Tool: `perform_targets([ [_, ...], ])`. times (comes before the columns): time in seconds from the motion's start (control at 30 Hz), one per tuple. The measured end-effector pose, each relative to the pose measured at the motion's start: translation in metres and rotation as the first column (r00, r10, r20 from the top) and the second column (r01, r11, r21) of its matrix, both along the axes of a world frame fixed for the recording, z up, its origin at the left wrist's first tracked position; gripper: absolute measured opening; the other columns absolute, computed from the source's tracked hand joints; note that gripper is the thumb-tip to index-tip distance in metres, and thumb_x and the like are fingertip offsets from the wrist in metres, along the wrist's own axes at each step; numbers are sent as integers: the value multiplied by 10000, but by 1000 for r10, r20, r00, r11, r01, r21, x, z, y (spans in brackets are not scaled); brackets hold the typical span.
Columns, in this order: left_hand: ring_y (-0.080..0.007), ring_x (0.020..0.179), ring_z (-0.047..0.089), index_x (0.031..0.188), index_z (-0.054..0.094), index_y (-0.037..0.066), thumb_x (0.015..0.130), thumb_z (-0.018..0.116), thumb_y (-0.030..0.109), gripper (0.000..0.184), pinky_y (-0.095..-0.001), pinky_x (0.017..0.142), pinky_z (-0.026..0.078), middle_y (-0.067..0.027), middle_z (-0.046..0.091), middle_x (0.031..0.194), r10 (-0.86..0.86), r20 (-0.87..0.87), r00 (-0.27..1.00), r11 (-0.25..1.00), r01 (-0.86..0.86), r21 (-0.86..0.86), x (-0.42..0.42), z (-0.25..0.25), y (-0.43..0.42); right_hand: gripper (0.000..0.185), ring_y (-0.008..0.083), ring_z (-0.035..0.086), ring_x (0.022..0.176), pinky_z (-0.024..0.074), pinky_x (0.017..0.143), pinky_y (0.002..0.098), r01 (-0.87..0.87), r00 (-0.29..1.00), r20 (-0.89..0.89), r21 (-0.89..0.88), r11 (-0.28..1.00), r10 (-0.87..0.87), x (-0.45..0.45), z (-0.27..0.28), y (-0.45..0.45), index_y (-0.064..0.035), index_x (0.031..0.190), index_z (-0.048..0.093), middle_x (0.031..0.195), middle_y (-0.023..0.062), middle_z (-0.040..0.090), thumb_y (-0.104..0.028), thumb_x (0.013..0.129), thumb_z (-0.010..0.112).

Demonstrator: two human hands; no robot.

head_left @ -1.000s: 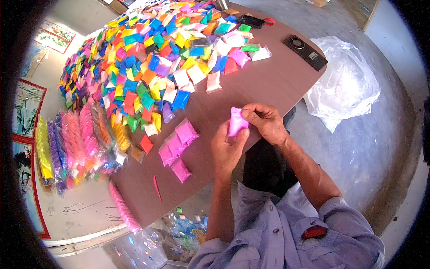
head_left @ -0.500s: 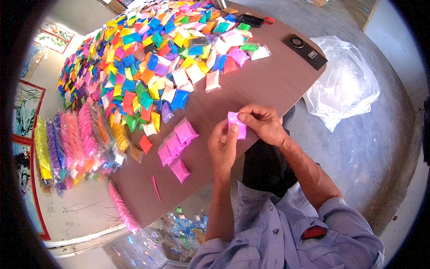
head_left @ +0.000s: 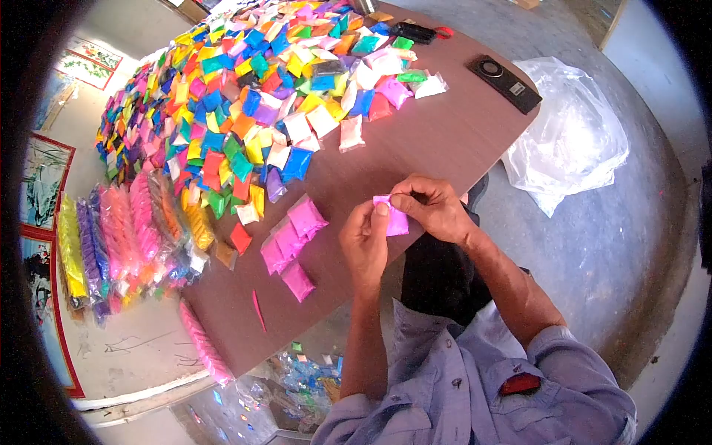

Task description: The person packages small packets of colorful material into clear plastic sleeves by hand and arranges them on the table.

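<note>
Between both my hands is a small pink packet [head_left: 398, 222], held just over the table's near edge. My left hand [head_left: 365, 241] pinches its left side, thumb on top. The fingers of my right hand [head_left: 434, 210] are closed on its upper right edge. Left of my hands, several matching pink packets [head_left: 285, 237] lie close together on the brown table [head_left: 363, 174]. A thin pink stick-like tool [head_left: 258, 310] rests farther left, beside a long clear bag of pink packets [head_left: 202, 341].
A large heap of many-coloured packets [head_left: 245, 104] covers the table's far side. Long filled bags [head_left: 126, 230] stand at the left. A black device with a round dial [head_left: 504, 83] sits near the right edge. A clear plastic bag [head_left: 567, 137] lies beyond it, on the floor.
My hands have shifted slightly left with the pink packet, which has dropped a little and turned. Everything on the table stays where it was.
</note>
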State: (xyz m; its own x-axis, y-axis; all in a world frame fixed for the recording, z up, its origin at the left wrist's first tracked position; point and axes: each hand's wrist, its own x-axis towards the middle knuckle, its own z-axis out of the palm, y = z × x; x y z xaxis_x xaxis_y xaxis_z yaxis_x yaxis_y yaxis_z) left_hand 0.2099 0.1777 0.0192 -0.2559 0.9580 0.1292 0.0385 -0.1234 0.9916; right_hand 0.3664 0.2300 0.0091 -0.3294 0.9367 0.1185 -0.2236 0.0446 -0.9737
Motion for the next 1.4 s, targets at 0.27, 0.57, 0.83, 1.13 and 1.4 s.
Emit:
perform_targets([
  [0.27,-72,869,623,1119,688,-27,1016,671,130,188,-234,753,506,-22,688,967,11,9,1000,999,-11,30,6,9,2,131,99,621,873,513,755,269,2,999,47,-4,1000,-1,0,4,0,12,1025,725,965,34,664,-111,990,695],
  [0.57,-66,855,613,1100,679,-11,1018,662,124,159,-232,738,499,-6,678,956,-47,4,999,999,47,18,-5,-5,-2,143,93,615,846,509,729,265,-7,995,102,7,1000,6,-2,4,-4,0,1036,718,927,21,670,-130,980,708],
  [0.83,-55,830,588,1060,683,9,993,701,137,145,-222,732,472,14,668,933,7,-1,1000,1000,-7,-10,-1,-1,-1,113,90,617,812,505,699,266,-35,987,155,-4,999,36,0,9,-5,4,994,720,894,27,665,-99,947,713],
  [1.13,-55,827,566,1027,697,23,987,699,120,105,-222,743,458,27,662,921,50,47,998,998,-52,42,0,-1,-4,119,103,624,792,509,691,274,19,980,194,133,991,-45,-5,8,-9,-6,984,730,882,45,672,-94,905,739],
  [1.4,-58,845,599,1059,706,-13,986,708,106,140,-223,740,476,3,686,932,35,26,999,998,-37,56,-3,0,-6,130,96,617,796,507,700,274,22,983,181,27,999,-27,-3,6,-10,8,986,722,884,38,669,-93,906,735],
])
